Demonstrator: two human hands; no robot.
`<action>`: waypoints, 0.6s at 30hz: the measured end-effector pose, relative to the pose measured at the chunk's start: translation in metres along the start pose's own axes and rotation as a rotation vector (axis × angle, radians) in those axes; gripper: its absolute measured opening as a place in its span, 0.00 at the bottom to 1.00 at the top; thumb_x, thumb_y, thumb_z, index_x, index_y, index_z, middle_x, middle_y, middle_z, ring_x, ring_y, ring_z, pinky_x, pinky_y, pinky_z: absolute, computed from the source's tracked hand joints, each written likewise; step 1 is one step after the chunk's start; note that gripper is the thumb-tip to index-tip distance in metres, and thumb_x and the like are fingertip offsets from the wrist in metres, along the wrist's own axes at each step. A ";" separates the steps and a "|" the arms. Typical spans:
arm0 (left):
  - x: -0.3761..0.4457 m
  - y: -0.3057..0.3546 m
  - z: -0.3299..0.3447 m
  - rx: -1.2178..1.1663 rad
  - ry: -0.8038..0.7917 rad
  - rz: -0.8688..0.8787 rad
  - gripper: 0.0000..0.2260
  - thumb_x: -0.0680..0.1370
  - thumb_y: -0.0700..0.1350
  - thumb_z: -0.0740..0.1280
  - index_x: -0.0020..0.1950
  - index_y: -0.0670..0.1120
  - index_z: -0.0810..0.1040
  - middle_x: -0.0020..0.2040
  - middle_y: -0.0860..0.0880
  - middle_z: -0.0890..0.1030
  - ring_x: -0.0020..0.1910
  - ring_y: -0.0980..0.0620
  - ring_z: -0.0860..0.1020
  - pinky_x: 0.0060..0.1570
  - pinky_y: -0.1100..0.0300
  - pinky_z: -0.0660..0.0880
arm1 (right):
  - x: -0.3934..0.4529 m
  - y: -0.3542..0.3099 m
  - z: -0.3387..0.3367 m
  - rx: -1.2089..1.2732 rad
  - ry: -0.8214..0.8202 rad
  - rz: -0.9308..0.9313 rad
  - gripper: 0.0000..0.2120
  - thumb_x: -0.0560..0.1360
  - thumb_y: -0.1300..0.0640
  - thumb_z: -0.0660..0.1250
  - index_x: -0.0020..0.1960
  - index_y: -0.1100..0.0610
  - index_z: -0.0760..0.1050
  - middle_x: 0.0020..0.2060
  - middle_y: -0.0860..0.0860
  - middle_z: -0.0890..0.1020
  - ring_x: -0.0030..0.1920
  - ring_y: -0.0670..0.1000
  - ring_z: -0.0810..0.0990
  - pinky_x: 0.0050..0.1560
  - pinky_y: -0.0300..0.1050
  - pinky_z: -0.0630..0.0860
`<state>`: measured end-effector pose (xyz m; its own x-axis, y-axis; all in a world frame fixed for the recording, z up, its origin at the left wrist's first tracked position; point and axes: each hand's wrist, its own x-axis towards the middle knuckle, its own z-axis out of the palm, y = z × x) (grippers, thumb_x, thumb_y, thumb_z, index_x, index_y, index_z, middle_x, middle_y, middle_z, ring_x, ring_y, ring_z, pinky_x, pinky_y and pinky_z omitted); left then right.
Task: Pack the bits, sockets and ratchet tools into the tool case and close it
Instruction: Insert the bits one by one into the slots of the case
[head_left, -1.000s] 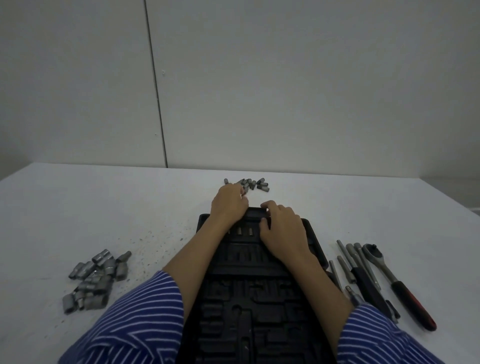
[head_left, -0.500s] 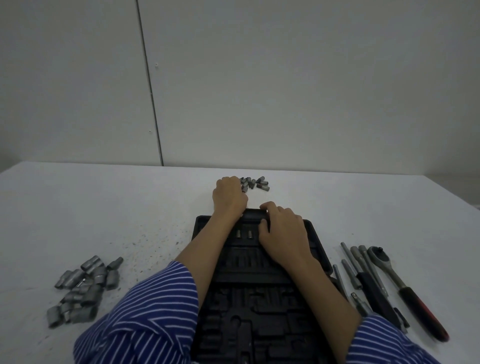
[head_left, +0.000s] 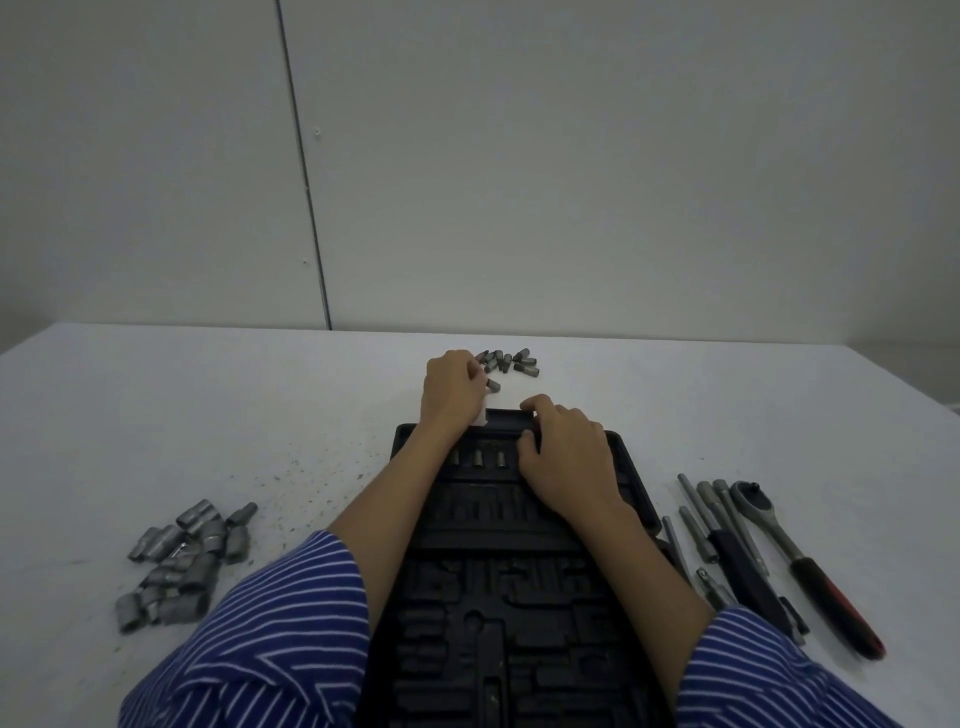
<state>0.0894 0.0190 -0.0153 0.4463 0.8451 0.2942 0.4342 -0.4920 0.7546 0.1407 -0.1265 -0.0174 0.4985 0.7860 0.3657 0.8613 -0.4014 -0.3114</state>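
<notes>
**Hands at the far end of the open tool case**

Open black tool case (head_left: 519, 597) flat on the white tabletop (head_left: 208, 415), directly in front, molded slots facing up. Three small bits (head_left: 478, 458) already seated in the far row of the case. Loose bits (head_left: 511, 359) in a small pile on the tabletop just beyond the case.

Left hand (head_left: 452, 392) reaching past the far edge of the case to the pile, fingers curled, apparently pinching one bit (head_left: 492, 385) at the fingertips; hard to tell for sure. Right hand (head_left: 566, 452) resting on the far row of the case, fingers bent down onto the slots; cannot tell if something is held under them.

Pile of sockets (head_left: 182, 556) on the tabletop, well left of the case. Ratchet (head_left: 800, 561) with red-black handle and several extension bars (head_left: 727, 525) side by side, right of the case. Blue striped sleeves (head_left: 270, 639) on both arms.
</notes>
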 end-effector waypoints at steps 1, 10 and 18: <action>-0.001 0.001 -0.002 -0.039 0.003 -0.005 0.06 0.76 0.37 0.64 0.40 0.42 0.77 0.44 0.44 0.80 0.43 0.51 0.75 0.40 0.66 0.66 | 0.000 0.000 0.000 0.006 -0.002 0.001 0.15 0.77 0.56 0.57 0.63 0.54 0.69 0.49 0.51 0.79 0.52 0.53 0.74 0.55 0.47 0.65; -0.022 0.015 -0.018 -0.282 0.043 0.046 0.04 0.75 0.37 0.65 0.45 0.40 0.80 0.40 0.46 0.82 0.39 0.53 0.78 0.37 0.76 0.69 | 0.001 0.002 -0.002 0.194 0.062 0.024 0.15 0.78 0.55 0.59 0.63 0.57 0.74 0.57 0.53 0.80 0.58 0.53 0.75 0.61 0.49 0.69; -0.045 0.027 -0.021 -0.362 -0.009 0.091 0.04 0.76 0.38 0.66 0.47 0.41 0.80 0.41 0.47 0.82 0.42 0.51 0.79 0.49 0.66 0.72 | 0.000 0.000 -0.008 0.485 0.156 0.026 0.12 0.76 0.57 0.66 0.59 0.59 0.75 0.52 0.51 0.80 0.50 0.48 0.78 0.48 0.37 0.70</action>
<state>0.0646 -0.0276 0.0049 0.4782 0.7986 0.3655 0.0879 -0.4576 0.8848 0.1416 -0.1299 -0.0104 0.5600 0.6840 0.4676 0.7221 -0.1262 -0.6802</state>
